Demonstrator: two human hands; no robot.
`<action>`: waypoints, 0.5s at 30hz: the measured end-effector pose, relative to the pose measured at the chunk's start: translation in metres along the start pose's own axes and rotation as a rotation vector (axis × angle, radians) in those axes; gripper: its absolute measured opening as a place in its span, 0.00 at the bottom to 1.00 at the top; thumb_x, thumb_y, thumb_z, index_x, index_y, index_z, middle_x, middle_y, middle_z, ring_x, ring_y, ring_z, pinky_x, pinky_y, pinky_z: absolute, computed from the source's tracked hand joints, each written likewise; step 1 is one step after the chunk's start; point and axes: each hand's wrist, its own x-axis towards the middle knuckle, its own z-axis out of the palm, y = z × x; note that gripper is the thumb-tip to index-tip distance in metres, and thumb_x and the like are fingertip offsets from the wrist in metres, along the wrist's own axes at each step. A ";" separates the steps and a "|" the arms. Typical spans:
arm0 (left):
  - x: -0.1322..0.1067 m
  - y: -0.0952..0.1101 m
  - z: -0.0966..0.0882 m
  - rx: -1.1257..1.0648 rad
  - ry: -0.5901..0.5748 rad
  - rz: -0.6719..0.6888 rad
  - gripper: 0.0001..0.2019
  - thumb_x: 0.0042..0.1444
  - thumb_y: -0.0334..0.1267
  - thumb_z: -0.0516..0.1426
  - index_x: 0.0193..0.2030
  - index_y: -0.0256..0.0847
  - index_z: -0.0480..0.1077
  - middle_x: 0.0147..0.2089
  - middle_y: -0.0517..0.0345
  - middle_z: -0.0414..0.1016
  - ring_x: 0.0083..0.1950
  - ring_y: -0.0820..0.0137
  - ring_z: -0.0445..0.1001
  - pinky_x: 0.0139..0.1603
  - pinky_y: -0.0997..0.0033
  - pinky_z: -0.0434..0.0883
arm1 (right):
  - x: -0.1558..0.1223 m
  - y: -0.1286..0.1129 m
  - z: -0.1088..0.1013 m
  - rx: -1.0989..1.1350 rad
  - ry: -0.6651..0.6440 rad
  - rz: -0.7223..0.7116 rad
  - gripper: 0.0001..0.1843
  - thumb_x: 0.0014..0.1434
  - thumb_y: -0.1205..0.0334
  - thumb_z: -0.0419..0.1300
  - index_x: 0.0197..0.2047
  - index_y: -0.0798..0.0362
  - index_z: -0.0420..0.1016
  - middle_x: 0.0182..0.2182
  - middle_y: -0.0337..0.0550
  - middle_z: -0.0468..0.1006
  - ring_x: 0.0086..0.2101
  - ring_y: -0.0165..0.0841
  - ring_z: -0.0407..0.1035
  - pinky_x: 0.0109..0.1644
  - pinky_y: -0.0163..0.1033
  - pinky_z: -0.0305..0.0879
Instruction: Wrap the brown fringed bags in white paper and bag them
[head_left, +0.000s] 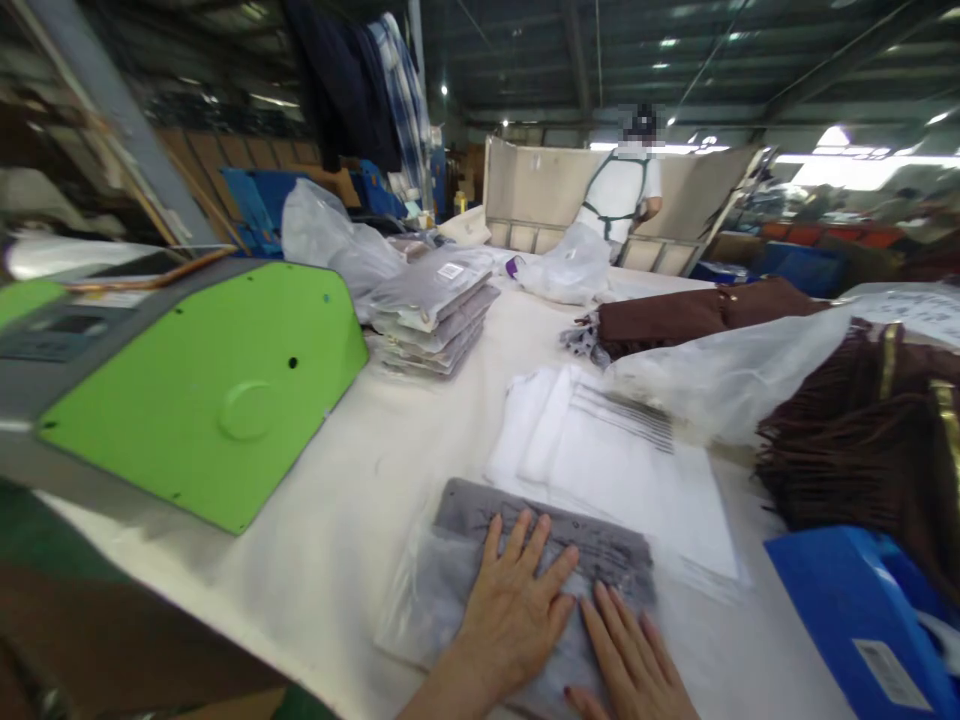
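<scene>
A clear plastic bag with a folded grey textile (465, 508) in it lies on the near part of the table. My left hand (511, 595) presses flat on the bag, its fingers spread over the printed grey part. To its right, my right hand (634, 650) also lies flat on the bag with its fingers stretched out. Neither hand grips anything. Just beyond the bag sits a pile of white plastic sleeves (592, 450) with dark stripes along one part. The lower edge of the grey bag is partly hidden by my hands and forearms.
A green and grey machine (225, 400) stands at left, beside a stack of bagged grey items (435, 310). Brown fringed textiles (847, 430) and a blue box (847, 610) are at right. A person (615, 190) stands beyond the cream table (337, 480).
</scene>
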 end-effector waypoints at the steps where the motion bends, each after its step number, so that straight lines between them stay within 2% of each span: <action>1: 0.000 -0.002 -0.004 -0.002 -0.024 0.011 0.22 0.62 0.49 0.47 0.63 0.56 0.53 0.65 0.54 0.58 0.65 0.57 0.55 0.60 0.42 0.58 | -0.005 -0.010 0.009 -0.022 0.033 -0.022 0.39 0.57 0.44 0.51 0.66 0.56 0.50 0.50 0.53 0.73 0.47 0.44 0.70 0.48 0.46 0.64; 3: -0.004 -0.009 -0.014 0.007 -0.034 0.052 0.24 0.62 0.49 0.47 0.64 0.53 0.51 0.65 0.54 0.58 0.65 0.60 0.56 0.60 0.48 0.60 | -0.009 -0.020 0.023 -0.046 0.048 -0.017 0.46 0.56 0.42 0.51 0.68 0.62 0.40 0.49 0.57 0.73 0.46 0.47 0.71 0.47 0.48 0.63; 6: -0.023 -0.029 -0.035 0.109 0.112 0.048 0.27 0.60 0.43 0.52 0.65 0.47 0.51 0.66 0.52 0.56 0.67 0.58 0.51 0.63 0.48 0.55 | -0.004 -0.021 0.026 -0.066 0.054 -0.029 0.48 0.56 0.44 0.51 0.67 0.67 0.37 0.49 0.60 0.73 0.45 0.48 0.71 0.47 0.50 0.63; 7: -0.031 -0.037 -0.042 0.152 0.176 -0.024 0.28 0.58 0.41 0.54 0.64 0.46 0.52 0.67 0.50 0.55 0.68 0.56 0.50 0.63 0.46 0.53 | -0.001 -0.019 0.023 -0.075 0.059 -0.032 0.47 0.57 0.44 0.50 0.67 0.67 0.37 0.49 0.61 0.73 0.45 0.47 0.71 0.47 0.50 0.63; 9: -0.046 -0.054 -0.050 0.150 0.217 -0.323 0.30 0.54 0.37 0.57 0.64 0.42 0.53 0.65 0.45 0.57 0.66 0.54 0.54 0.62 0.47 0.55 | 0.002 -0.018 0.018 -0.087 0.065 -0.029 0.47 0.58 0.45 0.50 0.67 0.68 0.36 0.49 0.61 0.72 0.46 0.47 0.71 0.47 0.50 0.63; 11: -0.053 -0.069 -0.053 -0.001 0.091 -0.692 0.25 0.54 0.39 0.57 0.58 0.38 0.60 0.55 0.45 0.70 0.55 0.60 0.69 0.52 0.61 0.66 | 0.004 -0.020 0.016 -0.085 0.065 -0.014 0.46 0.58 0.46 0.50 0.67 0.69 0.36 0.50 0.62 0.71 0.47 0.47 0.70 0.48 0.50 0.63; 12: -0.054 -0.074 -0.052 -0.085 0.005 -0.822 0.19 0.55 0.42 0.56 0.52 0.38 0.64 0.47 0.49 0.75 0.47 0.64 0.73 0.44 0.68 0.69 | 0.005 -0.022 0.016 -0.083 0.072 -0.005 0.46 0.58 0.46 0.50 0.67 0.69 0.36 0.51 0.62 0.71 0.47 0.47 0.70 0.48 0.50 0.64; 14: -0.051 -0.078 -0.049 -0.176 -0.112 -0.933 0.10 0.58 0.44 0.51 0.38 0.41 0.68 0.33 0.59 0.77 0.35 0.69 0.75 0.32 0.74 0.67 | 0.006 -0.027 0.015 -0.075 0.078 0.013 0.45 0.58 0.47 0.50 0.67 0.69 0.37 0.51 0.63 0.70 0.48 0.48 0.69 0.48 0.50 0.64; 15: -0.050 -0.077 -0.048 -0.180 -0.127 -0.932 0.12 0.59 0.45 0.48 0.33 0.42 0.68 0.29 0.62 0.76 0.32 0.69 0.75 0.30 0.75 0.66 | 0.006 -0.029 0.012 -0.069 0.074 0.024 0.45 0.58 0.48 0.51 0.67 0.69 0.37 0.52 0.62 0.70 0.49 0.47 0.69 0.48 0.49 0.65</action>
